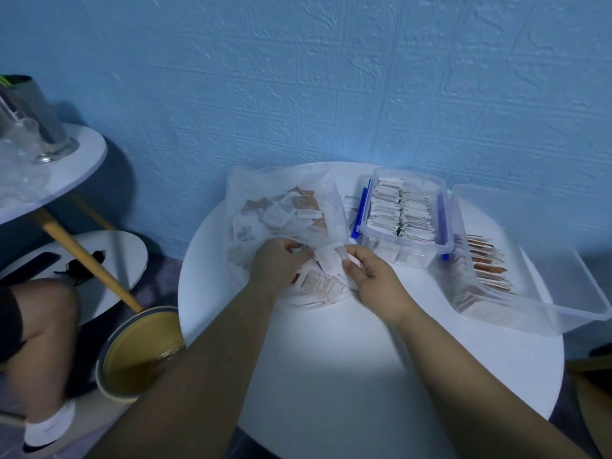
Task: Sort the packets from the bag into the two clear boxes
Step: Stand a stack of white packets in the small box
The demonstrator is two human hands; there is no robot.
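Note:
A translucent plastic bag (284, 207) full of white and brown packets lies on the round white table (364, 359). My left hand (276, 263) reaches into the bag's mouth with its fingers curled among the packets. My right hand (367, 274) pinches the edge of the bag beside a white packet (328, 260). More white packets (319, 283) lie spilled between my hands. A clear box with blue clips (402, 213) holds upright white packets. To its right, a larger clear box (543, 286) holds brown packets.
A blue textured wall stands right behind the table. To the left are a small two-tier white side table (66, 167) with a metal cup (36, 117), a round yellow bin (139, 352) on the floor, and another person's knee and shoe.

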